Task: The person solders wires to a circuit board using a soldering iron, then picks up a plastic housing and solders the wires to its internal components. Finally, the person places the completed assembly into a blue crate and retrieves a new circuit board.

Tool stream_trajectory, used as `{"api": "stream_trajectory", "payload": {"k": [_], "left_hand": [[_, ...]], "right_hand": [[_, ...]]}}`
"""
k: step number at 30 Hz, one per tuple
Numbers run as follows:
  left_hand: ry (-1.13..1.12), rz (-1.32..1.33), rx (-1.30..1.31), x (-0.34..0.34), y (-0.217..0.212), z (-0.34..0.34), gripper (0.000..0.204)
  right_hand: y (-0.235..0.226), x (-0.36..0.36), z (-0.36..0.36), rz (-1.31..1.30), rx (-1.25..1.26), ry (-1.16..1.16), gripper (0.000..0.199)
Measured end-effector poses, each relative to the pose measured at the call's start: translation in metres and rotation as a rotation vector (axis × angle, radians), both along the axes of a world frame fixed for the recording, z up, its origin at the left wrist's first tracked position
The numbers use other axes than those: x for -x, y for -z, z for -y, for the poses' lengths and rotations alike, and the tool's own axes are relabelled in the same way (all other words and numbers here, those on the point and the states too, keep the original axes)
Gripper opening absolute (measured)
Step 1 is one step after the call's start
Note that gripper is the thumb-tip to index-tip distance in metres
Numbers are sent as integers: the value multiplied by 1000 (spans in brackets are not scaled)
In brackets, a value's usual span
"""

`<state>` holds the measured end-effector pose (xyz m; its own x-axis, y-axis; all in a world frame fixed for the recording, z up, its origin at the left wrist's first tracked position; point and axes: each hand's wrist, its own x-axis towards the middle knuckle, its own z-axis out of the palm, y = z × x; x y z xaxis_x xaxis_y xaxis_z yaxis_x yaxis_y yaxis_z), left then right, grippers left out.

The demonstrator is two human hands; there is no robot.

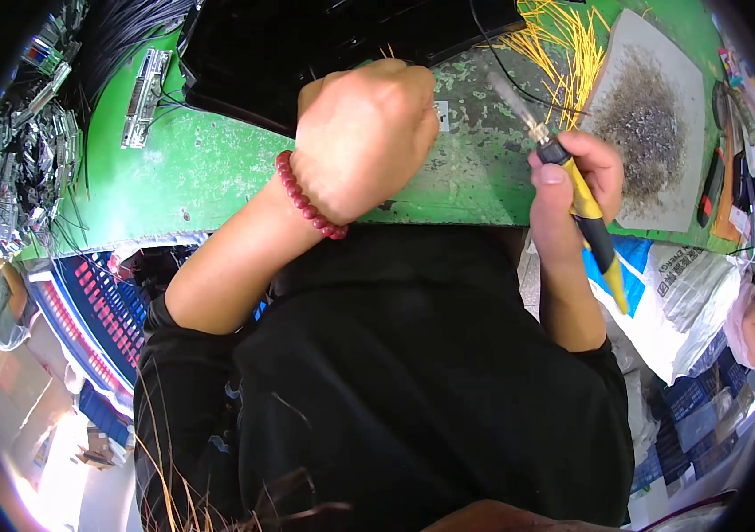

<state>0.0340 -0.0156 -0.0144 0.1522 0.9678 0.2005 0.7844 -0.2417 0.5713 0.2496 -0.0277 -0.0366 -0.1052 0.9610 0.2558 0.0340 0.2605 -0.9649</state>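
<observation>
My right hand (564, 182) is closed round a yellow and black soldering iron (592, 226). Its metal tip end points up and away to the left, above the bench, and looks blurred. Over the front of the black tray (244, 53), my left hand (367, 133) is closed, back of the hand up. Its fingers curl under, so whatever they grip is hidden; a bit of yellow shows just beyond the knuckles. Left of that hand, a metal connector part (146, 97) with thin black wires lies on the green bench (218, 164).
Yellow wires (581, 62) lie at the back right beside a grey board (701, 106) covered with dark crumbs. Metal connectors (31, 177) and black cables (120, 53) are heaped at the left. Hand tools (732, 186) line the right edge. A blue crate (107, 301) stands below left.
</observation>
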Motion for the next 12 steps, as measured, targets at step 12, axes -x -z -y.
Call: {"api": "stream_trajectory", "payload": {"k": [12], "left_hand": [[129, 93, -113, 7, -15, -5, 7]], "right_hand": [[-8, 44, -23, 298, -284, -56, 33]]}}
